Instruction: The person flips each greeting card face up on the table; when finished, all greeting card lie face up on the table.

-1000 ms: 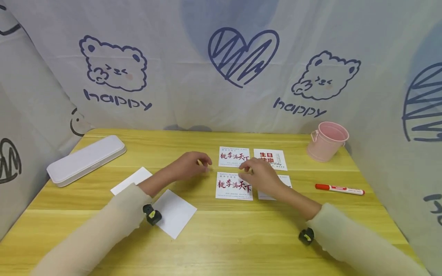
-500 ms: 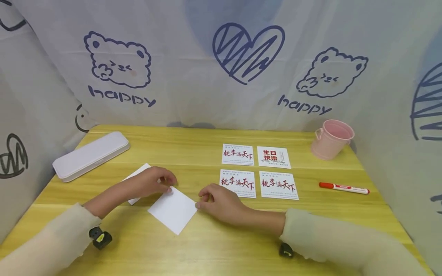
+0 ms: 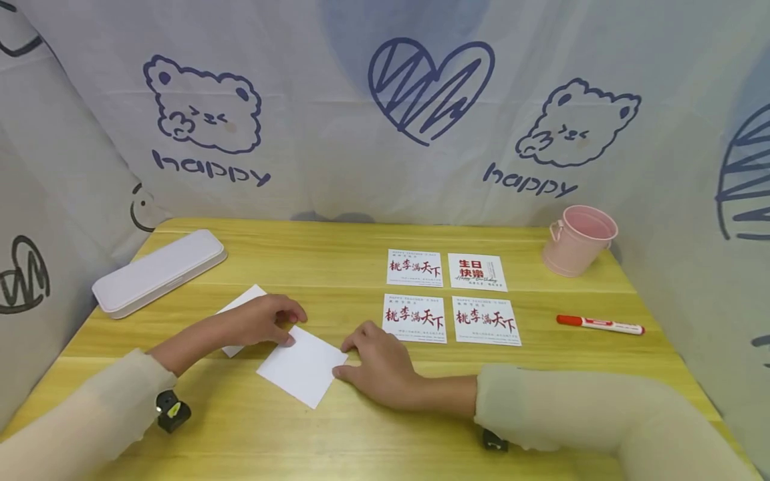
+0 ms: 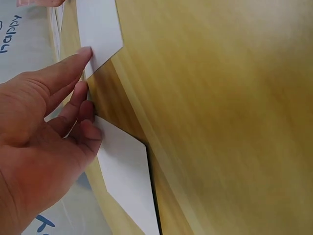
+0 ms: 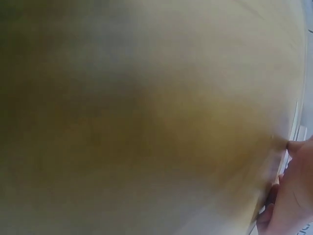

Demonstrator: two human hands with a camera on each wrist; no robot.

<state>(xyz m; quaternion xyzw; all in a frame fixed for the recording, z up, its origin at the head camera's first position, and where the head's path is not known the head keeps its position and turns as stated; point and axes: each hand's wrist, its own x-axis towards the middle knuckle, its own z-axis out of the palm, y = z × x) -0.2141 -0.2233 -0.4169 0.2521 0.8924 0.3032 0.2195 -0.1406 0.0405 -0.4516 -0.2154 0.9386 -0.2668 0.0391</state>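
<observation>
A blank white card [image 3: 301, 371] lies turned at an angle on the wooden table, between both hands. My left hand [image 3: 255, 321] holds its far left corner, the thumb on top of it in the left wrist view and the other fingers curled. At the card's right corner, my right hand [image 3: 381, 367] grips with thumb and index finger on its two edges. A second blank white stack of card [image 4: 127, 171] lies under the left hand, partly hidden by it in the head view. The right wrist view is mostly blurred tabletop, with the right hand at its edge.
Printed cards with red writing [image 3: 415, 268] lie in two rows beyond the right hand. A red-capped marker [image 3: 600, 325] and a pink bucket [image 3: 579, 244] stand or lie at right. A white pencil case [image 3: 159, 274] sits at back left. Patterned cloth [image 3: 325, 120] encloses the table.
Both hands have moved left and nearer from the printed cards to the blank card. The card has turned slightly between them, and the right thumb has come onto its near right edge.
</observation>
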